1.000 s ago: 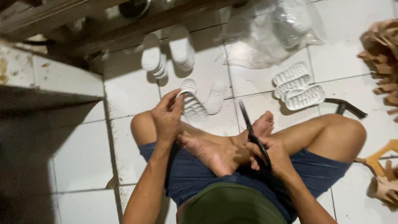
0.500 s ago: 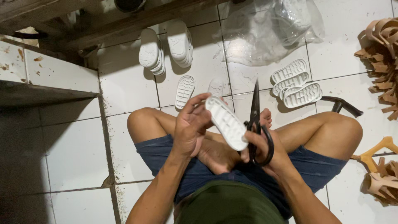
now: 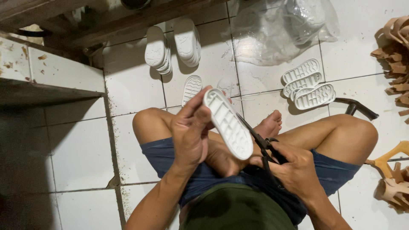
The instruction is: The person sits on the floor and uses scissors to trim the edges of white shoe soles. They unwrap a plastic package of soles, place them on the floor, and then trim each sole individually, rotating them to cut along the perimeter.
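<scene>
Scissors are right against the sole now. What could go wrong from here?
1. The black scissors in the right hand meet the white ridged rubber shoe sole close to the left hand fingers; a slip might nick them.
2. The work sits above the bare foot and legs, so a dropped blade could land there.

White soles and tan pieces on the tiled floor

Two stacks of white soles (image 3: 172, 47) lie near a clear plastic bag (image 3: 281, 30); three ribbed soles (image 3: 307, 84) lie beside tan shoe parts (image 3: 394, 47).
</scene>
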Motion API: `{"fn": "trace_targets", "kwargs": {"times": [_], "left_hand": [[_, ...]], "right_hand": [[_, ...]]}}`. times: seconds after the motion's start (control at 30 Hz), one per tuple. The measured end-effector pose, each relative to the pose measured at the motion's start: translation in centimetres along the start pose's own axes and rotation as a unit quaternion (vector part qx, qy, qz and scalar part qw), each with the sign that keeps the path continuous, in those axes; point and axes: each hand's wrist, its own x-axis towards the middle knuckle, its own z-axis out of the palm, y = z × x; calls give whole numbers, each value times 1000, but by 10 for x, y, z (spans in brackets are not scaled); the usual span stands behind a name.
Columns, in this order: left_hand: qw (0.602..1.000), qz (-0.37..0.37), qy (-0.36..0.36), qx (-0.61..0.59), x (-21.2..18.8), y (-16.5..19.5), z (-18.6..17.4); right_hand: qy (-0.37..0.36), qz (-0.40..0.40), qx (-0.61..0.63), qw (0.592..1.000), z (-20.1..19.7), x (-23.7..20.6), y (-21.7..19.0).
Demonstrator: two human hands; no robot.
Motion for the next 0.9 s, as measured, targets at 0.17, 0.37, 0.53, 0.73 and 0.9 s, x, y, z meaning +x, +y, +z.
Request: {"fn": "trace_targets", "kwargs": {"times": [0.17, 0.37, 0.53, 0.73, 0.9], "left_hand": [[996, -8, -15, 89, -16, 0, 2], [993, -29, -9, 116, -27, -3, -3], [995, -39, -14, 88, -28, -4, -6], [993, -113, -20, 29, -32, 3, -8], [986, -161, -42, 0, -30, 12, -6]], "right_hand": [[48, -39, -8, 998, 6, 1, -2], [62, -90, -33, 993, 2, 6, -4], [54, -130, -53, 989, -7, 11, -9], [27, -151, -93, 984, -19, 16, -11], [-3, -143, -91, 985, -30, 20, -11]]}}
